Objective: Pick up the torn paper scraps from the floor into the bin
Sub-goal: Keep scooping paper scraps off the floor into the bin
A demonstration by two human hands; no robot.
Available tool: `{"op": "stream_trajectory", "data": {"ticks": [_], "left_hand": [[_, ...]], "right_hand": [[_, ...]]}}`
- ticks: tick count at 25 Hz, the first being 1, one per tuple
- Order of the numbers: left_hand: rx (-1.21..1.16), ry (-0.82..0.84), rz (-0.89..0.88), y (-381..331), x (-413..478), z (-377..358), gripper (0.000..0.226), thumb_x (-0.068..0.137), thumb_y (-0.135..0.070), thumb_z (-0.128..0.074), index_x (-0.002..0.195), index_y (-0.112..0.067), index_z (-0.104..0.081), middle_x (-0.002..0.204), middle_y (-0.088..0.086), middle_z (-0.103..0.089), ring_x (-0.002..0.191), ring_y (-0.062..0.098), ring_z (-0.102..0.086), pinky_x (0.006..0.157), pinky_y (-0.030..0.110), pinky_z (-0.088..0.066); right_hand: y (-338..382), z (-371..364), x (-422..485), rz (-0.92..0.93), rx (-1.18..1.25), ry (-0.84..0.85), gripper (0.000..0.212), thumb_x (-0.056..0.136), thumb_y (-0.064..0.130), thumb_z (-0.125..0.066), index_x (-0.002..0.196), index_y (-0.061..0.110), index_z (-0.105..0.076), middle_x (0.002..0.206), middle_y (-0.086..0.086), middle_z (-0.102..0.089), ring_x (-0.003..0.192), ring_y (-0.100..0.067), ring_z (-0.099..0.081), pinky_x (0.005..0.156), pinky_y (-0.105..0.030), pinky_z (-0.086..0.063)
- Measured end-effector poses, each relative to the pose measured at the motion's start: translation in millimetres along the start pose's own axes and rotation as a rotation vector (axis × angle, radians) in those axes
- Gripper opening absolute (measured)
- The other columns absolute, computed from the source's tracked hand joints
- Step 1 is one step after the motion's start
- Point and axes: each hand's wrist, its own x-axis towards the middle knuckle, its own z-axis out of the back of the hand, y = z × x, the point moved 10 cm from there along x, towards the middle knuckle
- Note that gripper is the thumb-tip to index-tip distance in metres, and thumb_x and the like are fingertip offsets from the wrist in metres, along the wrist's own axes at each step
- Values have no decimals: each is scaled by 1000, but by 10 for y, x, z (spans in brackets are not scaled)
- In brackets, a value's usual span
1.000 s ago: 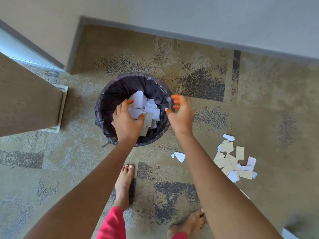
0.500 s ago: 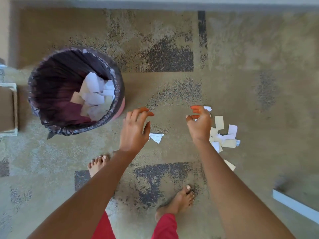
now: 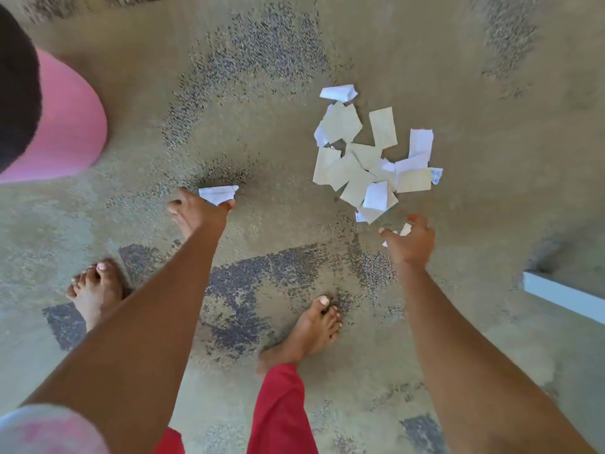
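A pile of several torn white and cream paper scraps (image 3: 366,158) lies on the carpet right of centre. One lone white scrap (image 3: 217,192) lies apart on the left; my left hand (image 3: 196,209) is down on it, thumb and fingers pinching its near edge. My right hand (image 3: 409,240) hovers at the near edge of the pile with fingers spread, and a small scrap (image 3: 406,229) shows just under its fingertips. The pink bin (image 3: 68,126) with a black liner (image 3: 16,77) is cut off at the left edge.
My bare feet stand on the patterned carpet, the left foot (image 3: 95,290) near the bin and the right foot (image 3: 307,332) below the pile. Red trouser legs (image 3: 281,411) show at the bottom. A pale board edge (image 3: 563,293) lies at the right.
Both hands left the bin and dropped toward the floor. The view swung right and lower, so the bin slid to the left edge. My left hand reached the lone scrap, my right the pile.
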Motion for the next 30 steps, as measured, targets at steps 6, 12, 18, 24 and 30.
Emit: {"op": "stream_trajectory", "data": {"ticks": [6, 12, 18, 24, 30], "left_hand": [[62, -213, 57, -66, -54, -135, 77, 75, -32, -81, 131, -7, -36, 140, 19, -30, 129, 36, -31, 101, 46, -39], [-17, -235, 82, 44, 136, -64, 44, 75, -30, -80, 113, -15, -65, 126, 9, -55, 113, 29, -54, 94, 43, -49], [-87, -37, -281, -892, -261, -417, 9, 85, -22, -70, 91, -15, -70, 82, 5, -67, 72, 18, -60, 54, 19, -42], [149, 363, -805, -1970, -1060, -1227, 27, 77, -24, -78, 100, -15, -67, 87, 4, -70, 73, 16, -61, 61, 18, -43], [617, 109, -1168, -2642, -1140, -1319, 102, 61, -52, -83, 143, -21, -30, 132, 11, -46, 118, 31, -47, 96, 46, -44]], "right_hand": [[-494, -173, 296, 61, -289, 78, 103, 67, 32, -85, 147, 21, -21, 152, -13, -18, 128, -41, -28, 95, -42, -41], [-442, -230, 405, 82, -266, 41, 83, 66, 26, -85, 133, 17, -37, 141, -19, -32, 122, -41, -35, 87, -40, -43], [-344, -255, 457, 210, -261, 85, 52, 75, 17, -77, 117, 12, -46, 124, -18, -52, 113, -37, -46, 82, -41, -45], [-1, -429, 426, 217, 74, 248, 65, 62, 24, -87, 111, 13, -47, 109, -12, -63, 97, -31, -62, 76, -43, -55], [388, -35, 562, 308, 11, 100, 67, 63, 54, -80, 114, 20, -51, 109, -2, -63, 101, -24, -60, 76, -37, -51]]}}
